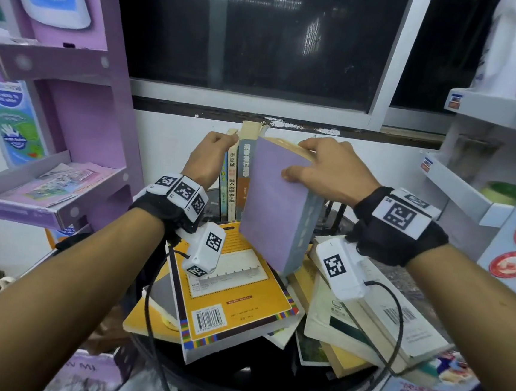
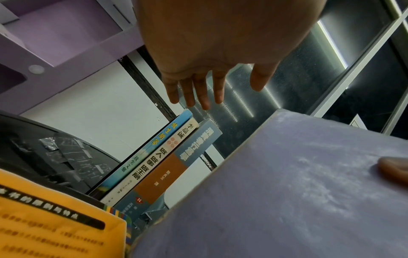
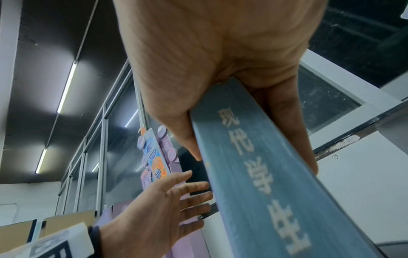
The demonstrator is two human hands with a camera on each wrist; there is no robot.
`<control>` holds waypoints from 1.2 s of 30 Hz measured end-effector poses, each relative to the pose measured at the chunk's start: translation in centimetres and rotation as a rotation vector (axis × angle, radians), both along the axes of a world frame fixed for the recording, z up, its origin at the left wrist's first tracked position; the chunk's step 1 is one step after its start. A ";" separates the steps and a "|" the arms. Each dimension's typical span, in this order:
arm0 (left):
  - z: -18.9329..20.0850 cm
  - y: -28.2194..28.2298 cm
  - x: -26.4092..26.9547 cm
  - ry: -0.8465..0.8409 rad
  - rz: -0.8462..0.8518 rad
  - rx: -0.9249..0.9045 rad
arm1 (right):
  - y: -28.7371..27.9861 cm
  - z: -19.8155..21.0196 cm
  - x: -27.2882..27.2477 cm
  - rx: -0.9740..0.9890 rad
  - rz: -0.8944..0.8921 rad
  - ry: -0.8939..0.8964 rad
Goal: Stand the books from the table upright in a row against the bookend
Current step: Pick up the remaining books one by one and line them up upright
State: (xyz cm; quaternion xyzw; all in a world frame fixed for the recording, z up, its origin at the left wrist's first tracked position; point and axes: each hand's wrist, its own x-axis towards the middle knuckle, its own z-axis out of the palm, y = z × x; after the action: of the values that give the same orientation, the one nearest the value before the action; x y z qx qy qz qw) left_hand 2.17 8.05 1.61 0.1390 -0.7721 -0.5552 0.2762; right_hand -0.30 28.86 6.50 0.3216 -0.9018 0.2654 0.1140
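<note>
Three books (image 1: 232,183) stand upright in a row at the back of the round black table (image 1: 234,377), spines toward me. My left hand (image 1: 213,154) is open, its straight fingers (image 2: 198,94) at the top of the row. My right hand (image 1: 321,166) grips the top edge of a thick purple book (image 1: 271,202) with a grey-blue spine (image 3: 253,165), thumb on the cover. This book hangs tilted just right of the row, its lower corner above the piled books. I cannot make out the bookend.
Several books lie flat on the table: a yellow one (image 1: 233,289) in front and a pale stack (image 1: 373,324) on the right. A purple display shelf (image 1: 69,122) stands at the left, a white rack (image 1: 484,159) at the right, and a window (image 1: 264,40) behind.
</note>
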 end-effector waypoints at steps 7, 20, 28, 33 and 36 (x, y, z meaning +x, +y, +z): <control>0.6 -1.2 -3.2 0.041 0.036 0.006 | -1.0 1.4 -2.4 0.012 -0.081 0.054; 0.0 -2.5 -7.9 0.052 -0.002 -0.037 | -3.8 1.1 -7.3 0.060 -0.149 0.045; -1.2 -3.4 -9.4 0.084 -0.033 -0.087 | -6.1 -0.1 -9.4 0.063 -0.148 0.023; -1.5 -3.9 -10.1 0.108 0.010 -0.039 | -7.8 -0.8 -10.3 0.084 -0.159 0.004; -1.8 -4.2 -10.7 0.137 0.014 -0.055 | -8.5 -1.2 -11.0 0.087 -0.167 -0.008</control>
State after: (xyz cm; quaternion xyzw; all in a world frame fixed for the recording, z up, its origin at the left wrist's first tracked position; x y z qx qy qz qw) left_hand -8.53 3.89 -0.15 0.0988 -0.7655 -0.5399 0.3359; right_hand -11.25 20.38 5.26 0.2489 -0.9365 0.2168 0.1182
